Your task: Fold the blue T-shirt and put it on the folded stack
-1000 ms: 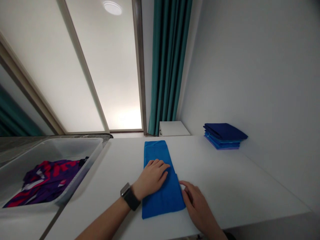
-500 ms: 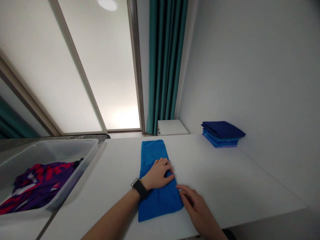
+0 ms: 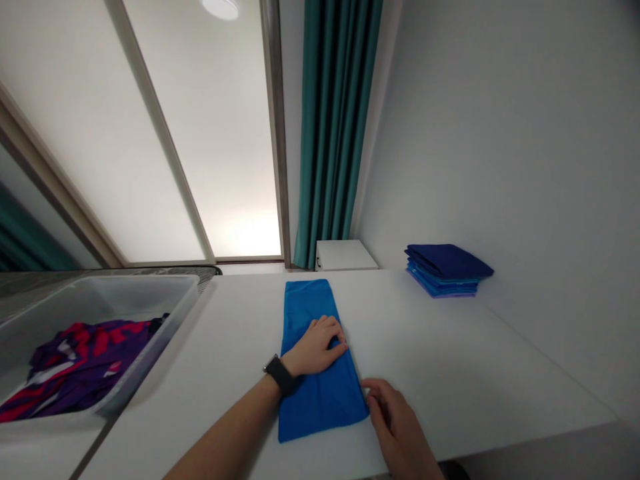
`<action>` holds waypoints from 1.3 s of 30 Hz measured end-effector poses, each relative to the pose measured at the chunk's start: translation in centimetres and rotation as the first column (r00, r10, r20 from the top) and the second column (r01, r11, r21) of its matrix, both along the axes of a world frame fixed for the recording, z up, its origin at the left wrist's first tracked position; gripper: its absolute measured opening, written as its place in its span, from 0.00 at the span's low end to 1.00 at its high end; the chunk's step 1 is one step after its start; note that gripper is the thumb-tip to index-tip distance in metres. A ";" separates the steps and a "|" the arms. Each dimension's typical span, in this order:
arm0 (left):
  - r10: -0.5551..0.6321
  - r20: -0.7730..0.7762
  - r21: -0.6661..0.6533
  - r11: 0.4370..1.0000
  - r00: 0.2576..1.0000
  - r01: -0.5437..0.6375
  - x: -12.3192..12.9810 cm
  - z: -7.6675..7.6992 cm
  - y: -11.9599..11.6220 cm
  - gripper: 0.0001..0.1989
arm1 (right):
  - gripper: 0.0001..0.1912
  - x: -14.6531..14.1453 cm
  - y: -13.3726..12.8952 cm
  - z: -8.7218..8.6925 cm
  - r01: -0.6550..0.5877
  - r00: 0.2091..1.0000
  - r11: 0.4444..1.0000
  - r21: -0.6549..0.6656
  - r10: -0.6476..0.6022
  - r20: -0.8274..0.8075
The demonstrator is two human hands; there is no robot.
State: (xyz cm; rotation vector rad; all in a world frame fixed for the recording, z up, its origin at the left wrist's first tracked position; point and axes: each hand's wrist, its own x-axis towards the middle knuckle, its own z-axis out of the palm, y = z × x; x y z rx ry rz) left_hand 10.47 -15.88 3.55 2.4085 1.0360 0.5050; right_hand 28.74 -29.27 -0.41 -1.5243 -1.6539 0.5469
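Observation:
A blue folded cloth (image 3: 323, 407) lies lengthwise on the white table as a long, narrow strip, a little wider at the near end. My left hand (image 3: 317, 347) rests on its middle, palm down, fingers loosely bent over the right edge and holding nothing; a dark watch is on that wrist. Beside the near right corner is my right hand (image 3: 393, 413). Its index finger and thumb are apart at the cloth's edge, and its other fingers are curled under.
A stack of folded blue cloths (image 3: 445, 270) sits at the back right by the wall. On the left, a translucent plastic bin (image 3: 185, 303) holds a rumpled purple and red garment (image 3: 95, 360). A small white cabinet (image 3: 345, 255) stands beyond the white table (image 3: 440, 373).
My right hand has slid a little toward me along the cloth's right edge. My left hand stays in place on the cloth, and the view has shifted slightly.

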 end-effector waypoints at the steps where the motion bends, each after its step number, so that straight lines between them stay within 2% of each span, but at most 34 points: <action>1: 0.000 0.007 -0.003 1.000 1.000 0.000 0.0 0.0 0.0 0.06 | 0.13 0.0 -0.1 -0.1 0.009 0.999 1.000 0.025 -0.010 0.038; 7: -0.004 0.054 -0.001 1.000 0.999 0.004 -0.2 0.2 0.0 0.06 | 0.10 0.5 -0.5 -0.9 -0.027 0.973 0.993 0.116 -0.001 0.232; 12: 0.011 0.063 -0.031 0.999 0.998 -0.009 -0.1 0.5 0.0 0.06 | 0.04 0.5 -0.7 -2.1 -0.033 0.955 0.971 0.237 -0.038 0.293; 15: -0.001 0.085 -0.020 1.000 0.996 0.003 -0.1 0.5 0.0 0.07 | 0.04 0.5 -0.7 -2.1 -0.088 0.942 0.978 0.191 0.019 0.336; 18: -0.017 0.089 -0.006 1.000 0.996 0.018 -0.1 0.4 0.1 0.06 | 0.03 0.4 -0.6 -1.2 -0.078 0.942 0.991 0.105 0.039 0.334; 23: -0.009 0.068 -0.004 1.000 0.998 0.009 -0.1 0.4 0.0 0.06 | 0.10 -0.1 -0.4 0.2 -0.071 0.951 0.996 0.049 0.053 0.305; 27: -0.001 0.061 -0.013 1.000 0.998 0.002 -0.1 0.5 0.0 0.07 | 0.14 -0.2 -0.5 -0.4 -0.054 0.946 0.996 0.070 0.029 0.324; 33: -0.002 0.052 -0.023 1.000 0.999 0.004 -0.2 0.4 0.0 0.07 | 0.11 -0.1 -0.8 -2.2 0.017 0.925 0.991 0.136 -0.067 0.373; 39: -0.014 0.045 -0.010 1.000 0.999 0.014 -0.1 0.2 0.1 0.06 | 0.16 -0.9 -1.3 -1.8 0.030 0.898 0.961 0.274 -0.146 0.416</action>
